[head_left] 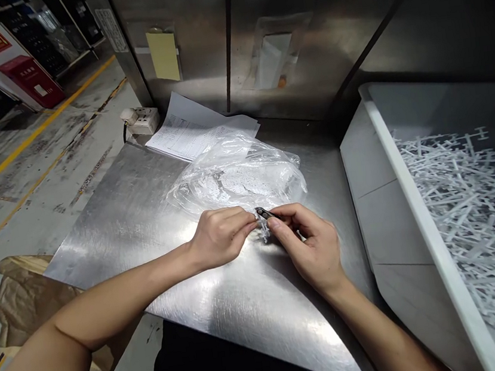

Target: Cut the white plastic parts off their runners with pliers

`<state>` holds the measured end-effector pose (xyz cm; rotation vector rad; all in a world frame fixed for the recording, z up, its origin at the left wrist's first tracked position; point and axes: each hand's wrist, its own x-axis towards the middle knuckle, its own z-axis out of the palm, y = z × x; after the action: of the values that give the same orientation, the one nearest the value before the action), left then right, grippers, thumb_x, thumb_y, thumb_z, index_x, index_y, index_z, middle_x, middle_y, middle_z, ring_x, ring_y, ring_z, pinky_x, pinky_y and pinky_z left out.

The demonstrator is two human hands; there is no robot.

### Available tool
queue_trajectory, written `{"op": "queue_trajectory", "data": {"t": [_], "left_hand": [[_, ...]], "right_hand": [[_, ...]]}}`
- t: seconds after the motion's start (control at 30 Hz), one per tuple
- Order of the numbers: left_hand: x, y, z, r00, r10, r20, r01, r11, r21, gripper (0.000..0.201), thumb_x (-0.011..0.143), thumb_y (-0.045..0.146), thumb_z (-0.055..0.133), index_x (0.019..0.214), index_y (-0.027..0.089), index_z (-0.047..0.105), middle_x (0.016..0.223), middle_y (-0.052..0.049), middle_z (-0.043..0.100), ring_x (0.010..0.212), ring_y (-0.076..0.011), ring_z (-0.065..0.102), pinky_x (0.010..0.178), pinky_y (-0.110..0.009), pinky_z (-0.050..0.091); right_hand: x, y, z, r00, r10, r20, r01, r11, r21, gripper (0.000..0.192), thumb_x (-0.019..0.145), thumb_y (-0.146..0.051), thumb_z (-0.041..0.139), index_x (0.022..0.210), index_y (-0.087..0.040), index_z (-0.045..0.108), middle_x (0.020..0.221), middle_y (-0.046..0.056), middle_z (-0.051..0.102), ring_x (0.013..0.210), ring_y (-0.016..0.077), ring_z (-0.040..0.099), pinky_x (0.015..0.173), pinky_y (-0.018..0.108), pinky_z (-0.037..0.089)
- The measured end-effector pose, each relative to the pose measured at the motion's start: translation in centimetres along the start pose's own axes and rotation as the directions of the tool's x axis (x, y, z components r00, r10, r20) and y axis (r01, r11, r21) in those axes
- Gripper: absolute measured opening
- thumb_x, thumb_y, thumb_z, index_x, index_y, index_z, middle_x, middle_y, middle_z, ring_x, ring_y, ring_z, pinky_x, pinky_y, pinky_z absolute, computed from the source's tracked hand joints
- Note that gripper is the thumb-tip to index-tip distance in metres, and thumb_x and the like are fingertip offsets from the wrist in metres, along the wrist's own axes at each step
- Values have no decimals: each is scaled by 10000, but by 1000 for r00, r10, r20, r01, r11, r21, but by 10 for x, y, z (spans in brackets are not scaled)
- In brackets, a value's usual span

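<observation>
Steel cutters (263, 213) pinched in right hand (312, 245) — left hand (218, 236) grips 1 small white part (262, 229), bag (237, 174) just beyond.

Steel table (227, 314) w/ plastic bag (237, 177), papers (196, 133) (rear).

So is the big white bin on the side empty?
No, the white bin at the right holds a heap of white plastic strips.
</observation>
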<state>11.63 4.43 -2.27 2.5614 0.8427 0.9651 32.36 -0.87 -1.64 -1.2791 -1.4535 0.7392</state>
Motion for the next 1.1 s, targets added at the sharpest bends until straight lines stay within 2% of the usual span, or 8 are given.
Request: {"op": "queue_trajectory", "data": {"t": [0.2, 0.37, 0.53, 0.8, 0.97, 1.1], "left_hand": [[0, 1, 0, 1000, 17, -2, -17, 1000, 9, 239, 1127, 227, 554, 976, 163, 729, 855, -50, 779, 752, -155, 726, 670, -264, 552], [0, 2, 1, 998, 55, -20, -54, 996, 78, 264, 1136, 235, 551, 957, 159, 730, 835, -43, 780, 731, -157, 732, 654, -271, 550], [-1, 3, 4, 996, 78, -41, -71, 988, 137, 246, 1129, 248, 573, 968, 168, 741, 864, -43, 800, 759, -157, 764, 676, -262, 570], [-3, 1, 5, 998, 51, 19, -54, 988, 148, 205, 1126, 284, 601, 1059, 173, 759, 874, -30, 800, 758, -159, 764, 647, -257, 529], [4, -1, -6, 999, 50, -14, -48, 991, 122, 232, 1133, 238, 561, 1027, 162, 753, 846, -34, 779, 736, -156, 721, 661, -275, 503], [10, -5, -16, 997, -20, -69, 23, 998, 51, 234, 1125, 220, 567, 979, 156, 737, 885, -49, 774, 778, -163, 697, 713, -289, 494]], "right_hand": [[0, -1, 0, 1000, 12, 5, -12, 1000, 5, 123, 993, -339, 729, 966, -222, 758, 685, -31, 674, 566, 129, 577, 544, 251, 485], [-2, 0, 2, 1000, 24, 9, -25, 999, 28, 136, 1005, -341, 716, 962, -218, 756, 685, -34, 661, 584, 129, 577, 564, 253, 477], [-3, 3, 5, 992, 119, 35, -122, 987, 106, 214, 1016, -394, 706, 927, -203, 746, 718, -9, 674, 622, 141, 571, 588, 266, 459], [0, 10, 6, 970, 240, 42, -243, 949, 200, 299, 972, -454, 752, 839, -189, 714, 669, -24, 574, 615, 133, 476, 581, 273, 386], [2, 2, 0, 980, 197, -13, -191, 964, 185, 246, 1002, -425, 719, 906, -199, 732, 683, -26, 583, 619, 138, 498, 601, 284, 413], [2, 1, -3, 987, 150, -56, -139, 976, 171, 199, 1004, -405, 723, 1001, -207, 749, 710, -26, 625, 613, 141, 533, 598, 289, 444]]}}
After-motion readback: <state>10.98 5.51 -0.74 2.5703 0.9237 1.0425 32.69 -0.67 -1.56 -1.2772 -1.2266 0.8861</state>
